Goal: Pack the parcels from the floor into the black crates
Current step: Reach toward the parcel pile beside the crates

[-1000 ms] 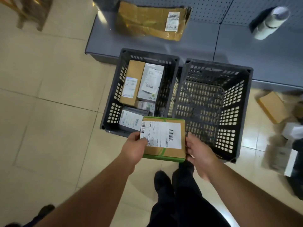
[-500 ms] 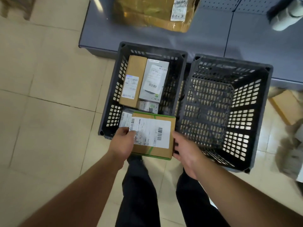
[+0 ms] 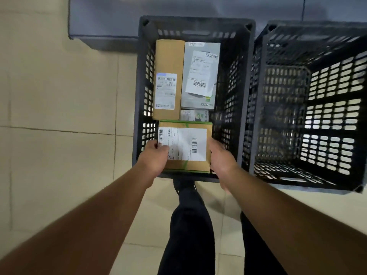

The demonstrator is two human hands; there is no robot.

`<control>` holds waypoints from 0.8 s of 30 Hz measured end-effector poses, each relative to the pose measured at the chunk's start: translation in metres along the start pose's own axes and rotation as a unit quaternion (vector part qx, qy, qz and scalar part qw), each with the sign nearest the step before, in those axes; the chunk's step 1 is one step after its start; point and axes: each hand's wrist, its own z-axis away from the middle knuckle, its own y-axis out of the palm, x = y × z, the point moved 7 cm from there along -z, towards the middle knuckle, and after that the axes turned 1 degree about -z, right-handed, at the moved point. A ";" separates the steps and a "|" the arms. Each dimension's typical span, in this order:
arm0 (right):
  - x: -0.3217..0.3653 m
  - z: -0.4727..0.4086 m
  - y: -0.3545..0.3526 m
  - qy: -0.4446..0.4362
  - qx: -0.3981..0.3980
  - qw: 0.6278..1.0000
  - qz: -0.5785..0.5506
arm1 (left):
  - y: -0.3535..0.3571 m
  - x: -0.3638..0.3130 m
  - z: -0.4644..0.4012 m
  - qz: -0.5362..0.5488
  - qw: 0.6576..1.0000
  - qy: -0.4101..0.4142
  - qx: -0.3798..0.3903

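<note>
i hold the green-edged parcel with both hands over the near end of the left crate. my left hand is closed on its left side, thumb on the white label; my right hand is closed on its right side, fingers curled under the edge. the parcel sits level, label up, inside the crate's opening; i cannot tell whether it already rests on something below.

risk, in my judgement: the fit is close. the parcel's far edge lies just beside the tall brown box and the small white box, so a push forward could shove or tilt them. on the near side, my knuckles are close to the crate's near wall; lowering further could pinch fingers between parcel and wall, or leave the parcel propped at a slant if one side is let go first.

other contents: a grey parcel lies at the far end, right of the tall brown box, touching or nearly so. a strip of free room shows along the crate's right wall.

the right crate stands just beside the left one and looks empty. a grey shelf base runs behind both. my legs stand close against the near wall. no parcels on the floor are in view.
</note>
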 end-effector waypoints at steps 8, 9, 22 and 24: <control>-0.004 -0.028 0.041 -0.011 0.014 0.997 0.069 | -0.006 0.016 -0.037 -0.027 0.999 -0.017 0.006; -0.003 -0.031 0.046 -0.003 0.017 0.998 0.063 | -0.008 0.017 -0.041 -0.024 1.000 -0.017 0.003; -0.011 -0.042 0.062 0.124 0.062 0.988 0.061 | -0.007 0.008 -0.051 -0.158 0.981 0.061 0.100; -0.006 -0.040 0.058 0.106 0.055 0.987 0.105 | -0.009 0.008 -0.051 -0.171 0.977 0.057 0.113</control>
